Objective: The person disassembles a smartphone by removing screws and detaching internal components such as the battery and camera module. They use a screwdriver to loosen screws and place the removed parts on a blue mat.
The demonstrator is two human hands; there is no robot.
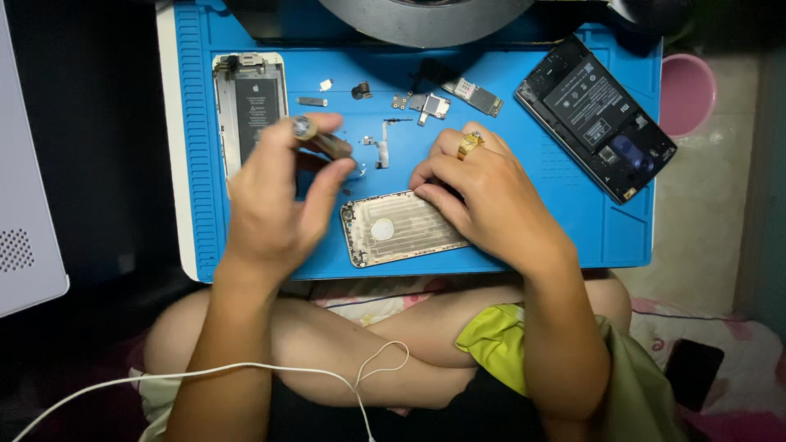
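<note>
The blue mat [573, 221] lies across the upper middle of the frame, on a white tabletop [168, 164] whose edge shows along the mat's left side.

Left hand [274, 200]: raised over the left-centre of the mat. Its grip is closed on a small tool [321, 141] with a metal cap, held between thumb and fingers. The tool tilts down toward the right. Whether its tip touches anything cannot be told.

Right hand [483, 196]: placed on the right end of the gold phone shell [401, 229], fingers curled together and pressing down on it. The hand does not enclose the shell; it bears on it from above. A gold ring [469, 144] sits on one finger.

The shell lies flat on the mat at lower centre, inner side up, tilted slightly, between the two hands.

Other parts on the mat:
- An opened phone [250, 106] with its battery exposed, upper left, partly behind the left hand.
- A black phone [596, 117], back removed, upper right, set diagonally.
- A circuit board [475, 96] and small metal brackets [426, 105], upper centre.
- A flex strip [381, 151] just above the shell, between the hands.

A pink bowl [686, 92] stands off the mat at the right edge. A white cable [246, 372] crosses the person's lap at the bottom of the frame.
</note>
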